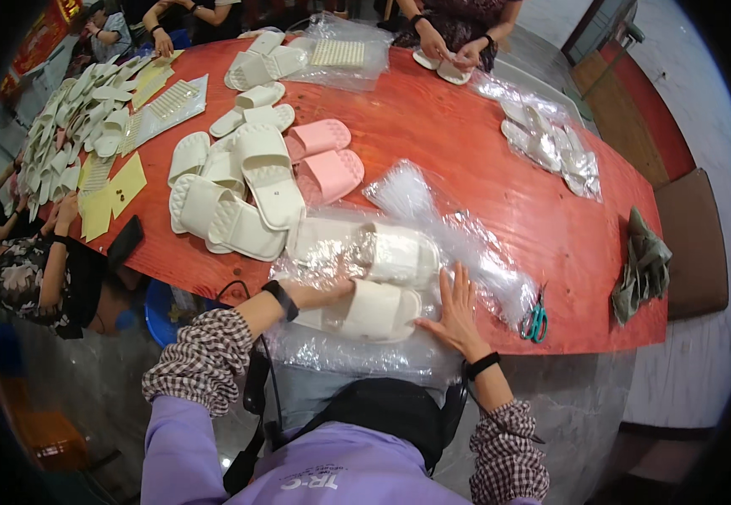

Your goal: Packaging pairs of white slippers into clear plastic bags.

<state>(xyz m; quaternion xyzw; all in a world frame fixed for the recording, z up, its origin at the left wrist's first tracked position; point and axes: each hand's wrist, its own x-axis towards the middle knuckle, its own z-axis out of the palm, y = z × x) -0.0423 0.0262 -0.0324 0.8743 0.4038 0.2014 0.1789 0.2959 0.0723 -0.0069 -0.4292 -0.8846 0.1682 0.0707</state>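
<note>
Fingers [459,290] of the right hand [456,313] lie spread flat on the clear bag [399,353]; the left hand [325,293] is inside the bag, curled around a white slipper [374,311], low centre of the frame. Another bagged slipper [395,252] lies just above on the red bench [483,168], scissors [536,320] to the right.

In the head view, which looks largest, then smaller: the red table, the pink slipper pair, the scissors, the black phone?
1. Red table, by far the largest.
2. Pink slipper pair.
3. and 4. Black phone and scissors look about alike; fisheye bending near the rim makes ranking them unsure.
</note>
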